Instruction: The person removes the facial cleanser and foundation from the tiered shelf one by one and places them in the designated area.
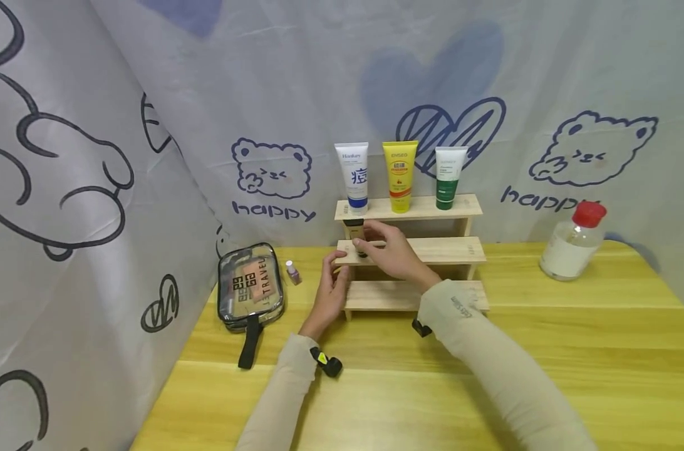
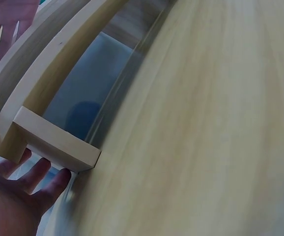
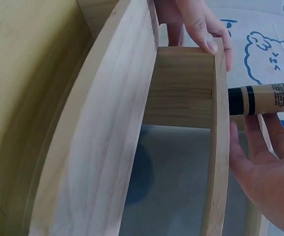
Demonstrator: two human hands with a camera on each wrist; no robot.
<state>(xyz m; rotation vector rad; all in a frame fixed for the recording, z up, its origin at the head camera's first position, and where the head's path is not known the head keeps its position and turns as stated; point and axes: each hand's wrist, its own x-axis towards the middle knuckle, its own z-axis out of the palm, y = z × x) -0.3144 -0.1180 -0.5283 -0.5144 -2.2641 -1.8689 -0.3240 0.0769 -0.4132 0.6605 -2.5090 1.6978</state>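
Note:
A three-tier wooden display rack [image 1: 443, 250] stands on the table. My right hand [image 1: 395, 250] pinches a small beige tube [image 3: 267, 100] between thumb and fingers. The tube's black cap [image 3: 236, 101] points down, right at the middle step near its left end. My left hand [image 1: 332, 291] holds the rack's left end, with its thumb on the board's edge in the right wrist view and fingertips [image 2: 58, 184] against the side piece in the left wrist view. On the top step stand a white-and-blue tube [image 1: 353, 178], a yellow tube [image 1: 400, 175] and a white-and-green tube [image 1: 448, 178].
Left of the rack lies a clear zippered travel pouch [image 1: 250, 285] with a black strap. Beside it is a small nail-polish-like bottle [image 1: 293, 272] with a white cap. A clear bottle with a red cap [image 1: 589, 214] stands far right. A printed curtain [image 1: 319, 81] hangs behind.

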